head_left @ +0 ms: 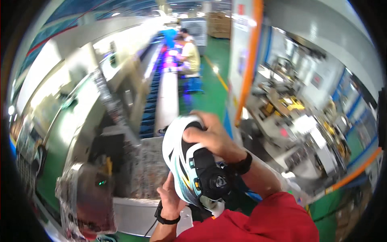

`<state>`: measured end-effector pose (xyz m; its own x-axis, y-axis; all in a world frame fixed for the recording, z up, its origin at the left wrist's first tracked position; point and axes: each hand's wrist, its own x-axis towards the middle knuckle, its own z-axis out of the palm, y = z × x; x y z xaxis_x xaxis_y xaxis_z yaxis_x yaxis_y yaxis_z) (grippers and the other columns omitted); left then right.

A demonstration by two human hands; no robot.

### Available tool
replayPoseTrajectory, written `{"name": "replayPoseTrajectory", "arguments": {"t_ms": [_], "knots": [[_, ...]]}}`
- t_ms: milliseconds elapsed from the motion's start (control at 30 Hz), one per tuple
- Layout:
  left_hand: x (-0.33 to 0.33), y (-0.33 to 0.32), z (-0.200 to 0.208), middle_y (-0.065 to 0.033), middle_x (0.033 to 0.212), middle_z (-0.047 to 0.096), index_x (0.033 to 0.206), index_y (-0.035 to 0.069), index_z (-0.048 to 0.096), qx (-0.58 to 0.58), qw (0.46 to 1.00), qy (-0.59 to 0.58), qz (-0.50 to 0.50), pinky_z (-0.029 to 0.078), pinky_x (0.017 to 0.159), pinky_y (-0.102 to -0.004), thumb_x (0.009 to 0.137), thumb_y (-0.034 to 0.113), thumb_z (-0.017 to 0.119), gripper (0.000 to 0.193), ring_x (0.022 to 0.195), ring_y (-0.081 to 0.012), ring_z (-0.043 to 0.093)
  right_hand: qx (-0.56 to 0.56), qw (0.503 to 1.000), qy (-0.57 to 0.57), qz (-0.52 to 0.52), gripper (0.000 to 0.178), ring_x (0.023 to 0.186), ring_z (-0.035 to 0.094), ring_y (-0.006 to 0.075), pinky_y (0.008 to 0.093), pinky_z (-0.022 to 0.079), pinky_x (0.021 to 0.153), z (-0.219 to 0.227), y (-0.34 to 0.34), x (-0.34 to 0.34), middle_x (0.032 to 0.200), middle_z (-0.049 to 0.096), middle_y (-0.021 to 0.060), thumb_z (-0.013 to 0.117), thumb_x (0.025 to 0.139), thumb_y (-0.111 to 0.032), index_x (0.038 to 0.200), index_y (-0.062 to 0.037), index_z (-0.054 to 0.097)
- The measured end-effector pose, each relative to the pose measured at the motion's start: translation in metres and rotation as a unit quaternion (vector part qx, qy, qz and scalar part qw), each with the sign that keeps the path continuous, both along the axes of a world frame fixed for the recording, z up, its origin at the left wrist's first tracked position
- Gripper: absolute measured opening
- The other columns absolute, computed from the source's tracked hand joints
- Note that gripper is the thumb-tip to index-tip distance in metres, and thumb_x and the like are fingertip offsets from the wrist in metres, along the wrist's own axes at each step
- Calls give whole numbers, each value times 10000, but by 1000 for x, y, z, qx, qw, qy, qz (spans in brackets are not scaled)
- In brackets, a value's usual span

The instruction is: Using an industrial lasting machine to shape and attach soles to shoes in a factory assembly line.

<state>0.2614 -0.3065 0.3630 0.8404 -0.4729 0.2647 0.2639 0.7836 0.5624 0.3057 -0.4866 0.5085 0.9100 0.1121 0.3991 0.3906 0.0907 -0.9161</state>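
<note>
A white and black shoe (174,151) with teal and yellow accents is held up in front of my chest. A black part with a round dial shows on its near right side. My right hand (209,137) grips the shoe at the top, the thumb at the dark opening and the other fingers over the far edge. From below left, my left hand (172,199) supports the shoe, with its fingers partly hidden behind it. Both wrists carry black bands.
Beyond the shoe, a conveyor line (167,97) runs away from me. A plastic-wrapped machine part (86,201) stands at near left. An orange-edged post (245,60) rises to the right, before a cluttered workbench (298,121). Farther off, a person in yellow (191,58) sits by the line.
</note>
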Motion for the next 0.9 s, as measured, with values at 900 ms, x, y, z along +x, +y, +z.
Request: {"name": "replayPoseTrajectory", "arguments": {"t_ms": [900], "knots": [[-126, -654, -132, -215, 1246, 593, 1386, -66, 396, 439, 819, -280, -241, 449, 953, -398, 859, 480, 665, 805, 1156, -302, 569, 197, 627, 48, -752, 604, 967, 579, 163, 298, 462, 900, -222, -364, -442, 1083, 597, 62, 709, 673, -110, 1240, 14, 541]]}}
